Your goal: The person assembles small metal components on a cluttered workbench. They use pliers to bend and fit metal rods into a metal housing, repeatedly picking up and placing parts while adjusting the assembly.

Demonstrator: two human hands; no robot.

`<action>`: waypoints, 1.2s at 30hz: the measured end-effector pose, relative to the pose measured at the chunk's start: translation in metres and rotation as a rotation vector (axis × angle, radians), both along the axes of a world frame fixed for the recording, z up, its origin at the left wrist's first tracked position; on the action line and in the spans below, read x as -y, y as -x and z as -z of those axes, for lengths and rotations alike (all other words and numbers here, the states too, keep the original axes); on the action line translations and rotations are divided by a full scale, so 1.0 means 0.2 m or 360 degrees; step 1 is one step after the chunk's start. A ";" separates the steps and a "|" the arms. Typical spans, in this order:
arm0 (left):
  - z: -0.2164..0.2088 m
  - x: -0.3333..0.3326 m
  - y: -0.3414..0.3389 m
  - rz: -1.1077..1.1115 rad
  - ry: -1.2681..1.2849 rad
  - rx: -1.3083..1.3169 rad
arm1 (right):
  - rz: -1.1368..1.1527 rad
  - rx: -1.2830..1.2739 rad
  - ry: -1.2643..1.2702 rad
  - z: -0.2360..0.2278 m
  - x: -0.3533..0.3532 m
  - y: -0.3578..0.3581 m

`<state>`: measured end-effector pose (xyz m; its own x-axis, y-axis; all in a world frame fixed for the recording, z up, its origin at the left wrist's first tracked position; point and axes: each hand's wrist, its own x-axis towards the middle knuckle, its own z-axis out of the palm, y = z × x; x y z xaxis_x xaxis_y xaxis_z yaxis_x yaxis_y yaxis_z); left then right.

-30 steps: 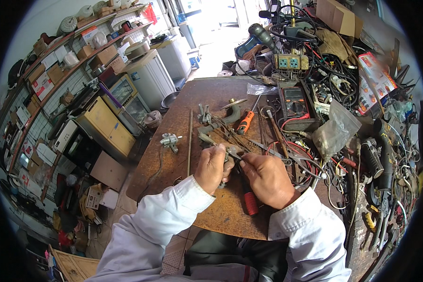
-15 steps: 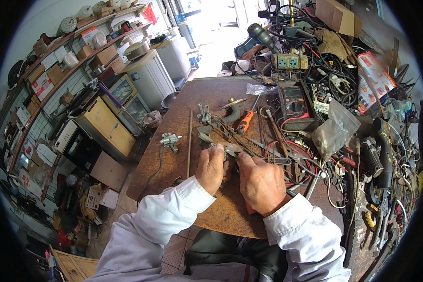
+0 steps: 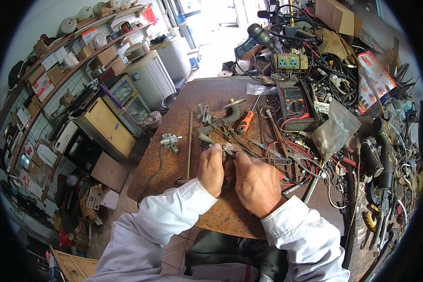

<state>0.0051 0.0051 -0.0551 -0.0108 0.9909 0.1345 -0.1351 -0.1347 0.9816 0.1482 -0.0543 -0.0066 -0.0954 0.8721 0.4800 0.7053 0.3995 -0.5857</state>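
Over the near part of the wooden bench (image 3: pixel 174 145), my left hand (image 3: pixel 211 171) is closed, thumb and fingers pinching a small greyish metal piece (image 3: pixel 228 149). Close beside it, my right hand (image 3: pixel 259 184) is also closed, its thumb and forefinger at the same piece. Whether its curled fingers hold a tool too is hidden; bits of red show at its edge. Just beyond the hands lie a curved dark metal pipe (image 3: pixel 233 114) and thin rods. An orange screwdriver (image 3: pixel 245 123) rests to their right. Silvery metal fittings (image 3: pixel 170 142) sit to the left, near a long thin rod (image 3: pixel 190 143).
A multimeter (image 3: pixel 294 101) stands in a tray at the far right of the bench. Tangled wires, a clear plastic bag (image 3: pixel 336 129), pliers (image 3: pixel 384 214) and a socket box (image 3: pixel 290 62) crowd the right side. Shelves with boxes (image 3: pixel 103 55) line the left wall.
My right hand has turned slightly and shifted a little left, and its thumb and forefinger are further forward on the piece. My left hand has barely moved.
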 end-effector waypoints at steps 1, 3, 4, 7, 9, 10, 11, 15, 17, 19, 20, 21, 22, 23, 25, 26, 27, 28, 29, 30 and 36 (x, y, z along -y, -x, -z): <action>-0.05 0.03 -0.02 0.0012 0.0021 0.0032 | -0.0006 -0.0002 0.0005 0.01 -0.01 0.00; -0.11 0.07 -0.05 0.0028 0.0059 0.0048 | 0.0003 0.0086 -0.0045 0.05 -0.02 0.00; -0.13 0.08 -0.05 0.0031 0.0077 0.0032 | 0.0006 0.0130 -0.0071 0.06 -0.02 0.00; -0.14 0.08 -0.04 0.0042 0.0140 0.0007 | 0.0033 0.0197 -0.0063 0.06 -0.02 0.00; -0.13 0.07 -0.04 0.0027 0.0171 0.0018 | 0.0044 0.0215 -0.0079 0.06 -0.02 0.01; -0.12 0.07 -0.04 0.0011 0.0182 0.0033 | 0.0050 0.0224 -0.0084 0.06 -0.01 0.01; -0.12 0.07 -0.04 -0.0006 0.0194 0.0049 | 0.0065 0.0211 -0.0077 0.06 -0.01 0.02; -0.14 0.08 -0.05 -0.0010 0.0200 0.0057 | 0.0106 0.0200 -0.0081 0.04 0.00 0.03; -0.14 0.08 -0.06 -0.0011 0.0176 0.0059 | 0.0116 0.0216 -0.0098 0.05 0.00 0.04; -0.15 0.08 -0.06 -0.0016 0.0187 0.0085 | 0.0122 0.0237 -0.0114 0.07 -0.01 0.04; -0.14 0.08 -0.06 -0.0019 0.0194 0.0098 | 0.0115 0.0237 -0.0116 0.07 -0.01 0.04; -0.14 0.08 -0.06 -0.0011 0.0171 0.0108 | 0.0108 0.0237 -0.0118 0.06 -0.01 0.04; -0.14 0.07 -0.06 -0.0004 0.0146 0.0119 | 0.0101 0.0239 -0.0123 0.06 -0.01 0.04; -0.13 0.07 -0.05 0.0003 0.0121 0.0130 | 0.0103 0.0251 -0.0121 0.06 -0.01 0.05; -0.09 0.04 -0.04 -0.0023 0.0069 0.0118 | 0.0111 0.0276 -0.0120 0.05 -0.01 0.05; -0.08 0.04 -0.04 -0.0034 0.0041 0.0112 | 0.0112 0.0275 -0.0127 0.05 -0.01 0.05; -0.08 0.04 -0.04 -0.0024 0.0070 0.0132 | 0.0114 0.0274 -0.0135 0.05 -0.01 0.05; -0.10 0.05 -0.05 -0.0015 0.0101 0.0149 | 0.0113 0.0270 -0.0139 0.06 -0.01 0.05; -0.11 0.05 -0.06 -0.0007 0.0132 0.0166 | 0.0113 0.0273 -0.0128 0.06 -0.02 0.05; -0.12 0.05 -0.06 -0.0021 0.0131 0.0159 | 0.0112 0.0276 -0.0116 0.06 -0.02 0.06; -0.12 0.05 -0.05 -0.0102 0.0175 0.0095 | 0.0110 0.0298 -0.0125 0.06 -0.02 0.07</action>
